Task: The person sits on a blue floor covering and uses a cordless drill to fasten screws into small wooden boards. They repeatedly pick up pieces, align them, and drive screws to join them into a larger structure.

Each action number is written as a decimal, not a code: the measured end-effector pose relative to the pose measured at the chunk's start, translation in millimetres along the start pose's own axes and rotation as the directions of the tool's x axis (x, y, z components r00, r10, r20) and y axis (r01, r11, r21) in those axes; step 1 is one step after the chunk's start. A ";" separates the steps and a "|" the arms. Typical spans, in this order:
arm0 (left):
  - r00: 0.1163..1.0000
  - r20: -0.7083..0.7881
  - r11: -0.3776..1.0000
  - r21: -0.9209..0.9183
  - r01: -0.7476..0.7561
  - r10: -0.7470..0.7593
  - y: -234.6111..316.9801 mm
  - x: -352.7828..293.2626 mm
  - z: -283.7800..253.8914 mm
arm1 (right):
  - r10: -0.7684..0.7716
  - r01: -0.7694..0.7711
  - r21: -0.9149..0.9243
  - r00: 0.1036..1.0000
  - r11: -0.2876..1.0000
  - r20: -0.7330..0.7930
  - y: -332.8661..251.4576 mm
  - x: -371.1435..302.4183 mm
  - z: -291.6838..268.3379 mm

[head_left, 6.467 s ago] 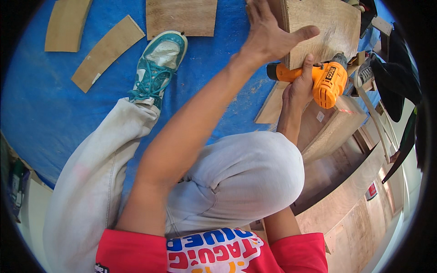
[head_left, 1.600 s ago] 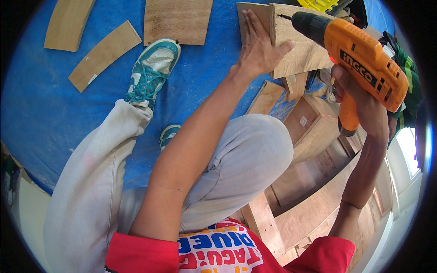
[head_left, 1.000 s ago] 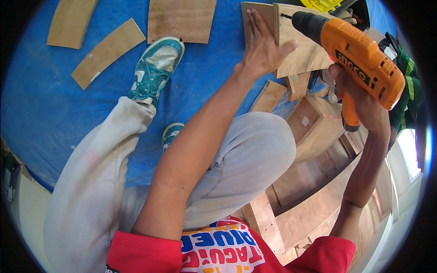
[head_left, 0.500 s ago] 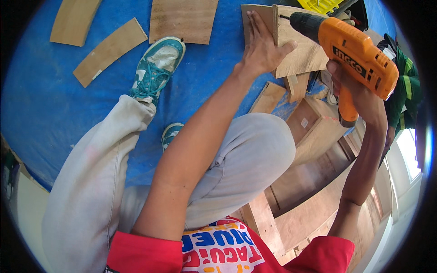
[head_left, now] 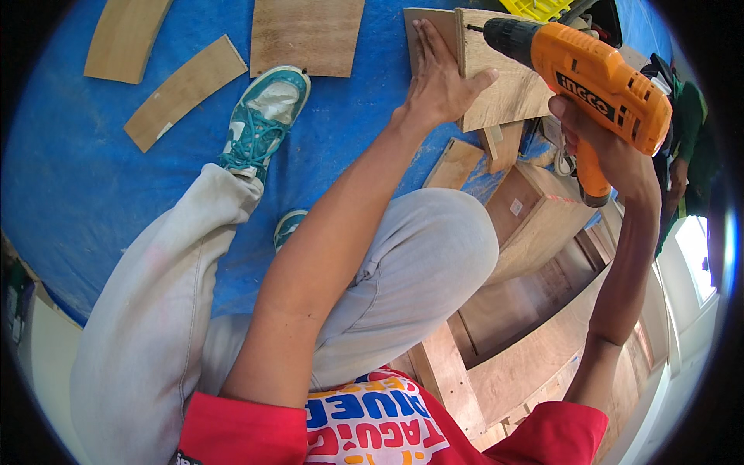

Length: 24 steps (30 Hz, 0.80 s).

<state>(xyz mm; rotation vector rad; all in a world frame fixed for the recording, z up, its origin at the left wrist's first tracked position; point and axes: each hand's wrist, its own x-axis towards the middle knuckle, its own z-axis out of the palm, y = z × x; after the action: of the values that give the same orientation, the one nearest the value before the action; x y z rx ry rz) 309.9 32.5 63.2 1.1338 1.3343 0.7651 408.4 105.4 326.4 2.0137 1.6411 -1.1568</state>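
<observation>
Two panels (head_left: 508, 85) stand together at one o'clock, drilling seemingly unfinished: left hand (head_left: 439, 91) splayed against them, right hand (head_left: 608, 147) gripping drill (head_left: 593, 74).

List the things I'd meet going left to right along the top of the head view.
Tan board → curved strip → brown panel → left hand → drill.

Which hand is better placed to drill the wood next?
Probably the right hand: it grips the orange drill, bit near the wooden piece, while the left hand rests against that piece.
</observation>
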 end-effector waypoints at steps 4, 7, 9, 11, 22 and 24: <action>1.000 -0.002 1.000 -0.003 0.001 -0.001 0.0 0.0 0.6 | -0.091 0.090 -0.037 0.995 0.995 -0.029 -0.7 0.5 0.9; 1.000 0.006 1.000 -0.006 0.007 -0.007 1.0 0.4 -1.0 | -0.089 0.089 -0.068 0.996 0.994 -0.008 -3.9 1.3 -1.4; 1.000 0.020 1.000 -0.006 0.017 -0.017 2.1 0.2 -2.3 | -0.030 0.030 -0.090 1.000 0.995 0.003 -6.6 0.8 -3.1; 0.999 0.032 0.999 -0.017 0.033 -0.033 2.7 -0.1 -3.6 | 0.030 -0.030 -0.082 1.000 0.996 0.007 -8.8 0.4 -3.2; 0.999 -0.038 0.997 -0.072 0.008 -0.011 0.4 1.1 -1.8 | -0.061 0.093 0.159 0.979 0.983 -0.195 12.8 -38.0 2.9; 0.999 -0.044 0.994 -0.109 0.000 -0.005 1.9 0.4 -4.0 | -0.077 0.159 0.290 0.958 0.944 -0.276 25.7 -51.8 11.8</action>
<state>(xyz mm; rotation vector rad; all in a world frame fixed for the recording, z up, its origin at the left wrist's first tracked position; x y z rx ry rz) 306.4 34.2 65.4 1.0342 1.3142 0.8547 426.1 54.5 350.5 2.3784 1.8231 -1.3080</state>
